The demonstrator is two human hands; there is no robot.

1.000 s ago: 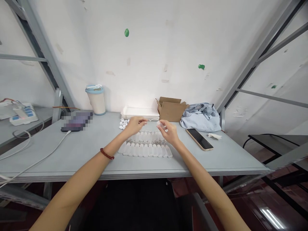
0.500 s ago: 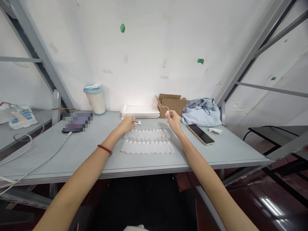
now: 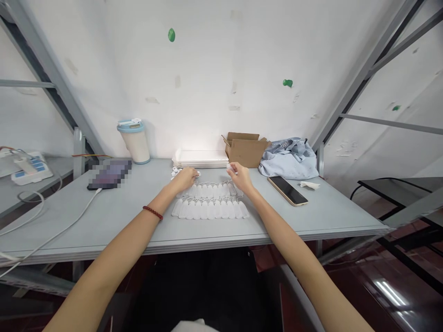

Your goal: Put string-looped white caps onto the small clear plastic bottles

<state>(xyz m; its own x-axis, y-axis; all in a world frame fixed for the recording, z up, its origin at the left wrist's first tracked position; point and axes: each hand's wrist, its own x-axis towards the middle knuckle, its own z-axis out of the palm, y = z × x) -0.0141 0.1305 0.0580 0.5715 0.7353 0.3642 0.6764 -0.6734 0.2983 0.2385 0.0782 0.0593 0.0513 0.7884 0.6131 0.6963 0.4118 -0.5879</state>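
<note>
Two rows of small clear plastic bottles (image 3: 209, 208) lie side by side on the grey table (image 3: 121, 216). My left hand (image 3: 185, 178) rests at the far left end of the back row, fingers curled beside a heap of small white caps (image 3: 176, 171). My right hand (image 3: 238, 176) hovers over the back row's right end, fingers pinched on a small white piece. A red bead bracelet circles my left wrist.
A blue-lidded cup (image 3: 134, 141), a white tray stack (image 3: 201, 158), a cardboard box (image 3: 245, 150) and a blue cloth (image 3: 289, 159) line the wall. A phone (image 3: 287, 190) lies right of the bottles. A dark device (image 3: 110, 173) with a white cable sits left.
My right hand has come down from in front of the cardboard box to the back row's right end. My left hand stays near the caps.
</note>
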